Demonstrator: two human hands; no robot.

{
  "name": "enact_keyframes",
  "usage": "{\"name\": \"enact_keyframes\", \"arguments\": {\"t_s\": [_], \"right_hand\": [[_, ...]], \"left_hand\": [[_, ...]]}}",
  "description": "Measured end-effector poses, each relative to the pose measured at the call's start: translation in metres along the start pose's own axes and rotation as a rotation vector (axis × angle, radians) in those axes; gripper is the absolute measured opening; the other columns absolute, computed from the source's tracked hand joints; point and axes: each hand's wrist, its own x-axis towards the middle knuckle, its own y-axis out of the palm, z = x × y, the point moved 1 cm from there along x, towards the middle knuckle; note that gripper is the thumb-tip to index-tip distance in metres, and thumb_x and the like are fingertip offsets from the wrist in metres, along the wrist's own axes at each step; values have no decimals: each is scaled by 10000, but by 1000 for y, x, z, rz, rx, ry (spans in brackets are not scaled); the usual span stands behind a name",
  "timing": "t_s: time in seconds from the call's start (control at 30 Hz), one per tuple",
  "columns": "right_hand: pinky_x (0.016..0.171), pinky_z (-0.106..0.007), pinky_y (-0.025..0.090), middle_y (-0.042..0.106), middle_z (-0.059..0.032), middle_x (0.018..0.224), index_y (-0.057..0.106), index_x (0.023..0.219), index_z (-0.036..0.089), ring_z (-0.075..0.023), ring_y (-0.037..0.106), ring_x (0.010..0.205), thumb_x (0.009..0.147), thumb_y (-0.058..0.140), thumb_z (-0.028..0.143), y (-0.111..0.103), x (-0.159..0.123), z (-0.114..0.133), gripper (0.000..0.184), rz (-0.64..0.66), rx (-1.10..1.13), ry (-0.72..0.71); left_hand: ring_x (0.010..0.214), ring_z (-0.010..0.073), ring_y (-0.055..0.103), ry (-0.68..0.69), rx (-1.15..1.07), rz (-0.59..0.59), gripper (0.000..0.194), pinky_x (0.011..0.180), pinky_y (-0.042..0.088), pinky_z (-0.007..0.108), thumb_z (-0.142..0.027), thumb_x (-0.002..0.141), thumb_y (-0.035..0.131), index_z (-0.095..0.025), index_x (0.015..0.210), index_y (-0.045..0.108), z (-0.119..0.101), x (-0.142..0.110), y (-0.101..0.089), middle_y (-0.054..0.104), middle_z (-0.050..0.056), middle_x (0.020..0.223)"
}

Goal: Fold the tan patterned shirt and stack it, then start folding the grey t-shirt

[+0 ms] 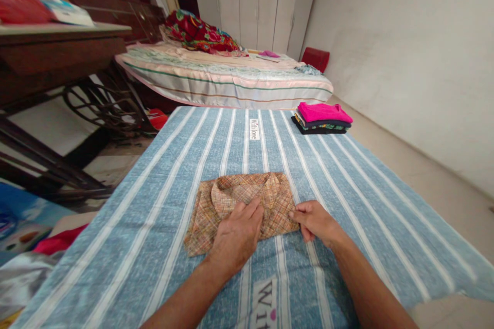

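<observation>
Left hand (238, 234) lies flat on the shirt (280, 211), hiding part of its middle; right hand (315, 222) pinches its right edge, how tightly is unclear. Tan-orange checked, collared, folded, it rests on the striped tabletop (154, 195), whose near lettering (264, 298) is cut off.

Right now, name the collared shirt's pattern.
The shirt has a tan-and-orange crosshatched plaid, best seen in the head view.

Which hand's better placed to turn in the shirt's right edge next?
Probably the right hand: it sits at that edge, fingers curled. The left hand lies across the shirt, better placed to steady it.
</observation>
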Motion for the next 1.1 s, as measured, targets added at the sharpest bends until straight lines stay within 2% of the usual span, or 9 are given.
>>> {"name": "enact_keyframes", "arguments": {"t_s": [0.13,0.33,0.47,0.73,0.9,1.0,1.1], "right_hand": [[326,-205,213,456,35,282,410,502,226,-87,321,255,719,521,437,0,2,-6,322,7,29,9],[352,-226,279,433,41,268,411,494,234,-90,330,253,647,579,514,1,1,-9,361,-7,45,30],[349,-236,280,432,38,267,419,492,236,-100,339,254,639,591,523,1,1,-12,366,-4,53,44],[357,-244,308,428,50,265,429,520,241,-101,327,250,638,602,520,3,2,-15,349,5,80,38],[353,-235,294,428,47,262,433,521,233,-95,325,247,634,600,535,3,2,-15,363,-2,80,25],[349,-227,279,431,47,267,441,528,227,-92,330,252,632,605,537,3,2,-15,365,-2,86,20],[347,-222,272,430,48,268,442,531,225,-88,326,253,638,600,530,3,1,-14,359,-1,85,20]], "left_hand": [[919,196,563,-9,-2,20,230,779,520,332,-146,855,452,-191,1027,599,-1,0,-2,623,57,1172],[954,201,549,-46,-22,95,226,810,516,339,-154,852,471,-195,1044,582,-4,-3,-4,597,38,1223],[949,193,548,-65,-27,126,216,822,513,341,-160,863,461,-203,1041,577,-6,-3,-6,587,24,1238],[953,196,575,-39,-44,119,217,862,509,363,-167,878,435,-188,1042,576,-3,-2,-7,606,40,1203],[1109,176,552,-7,-223,82,226,1002,428,355,-157,890,402,-172,1037,572,-1,-1,-16,598,69,1220],[1109,154,551,-13,-373,35,218,960,441,285,-181,895,399,-186,1015,580,8,-1,-29,611,57,1184],[914,150,614,-148,-398,11,232,821,471,257,-216,889,386,-196,891,618,33,-6,-44,671,39,942]]}}
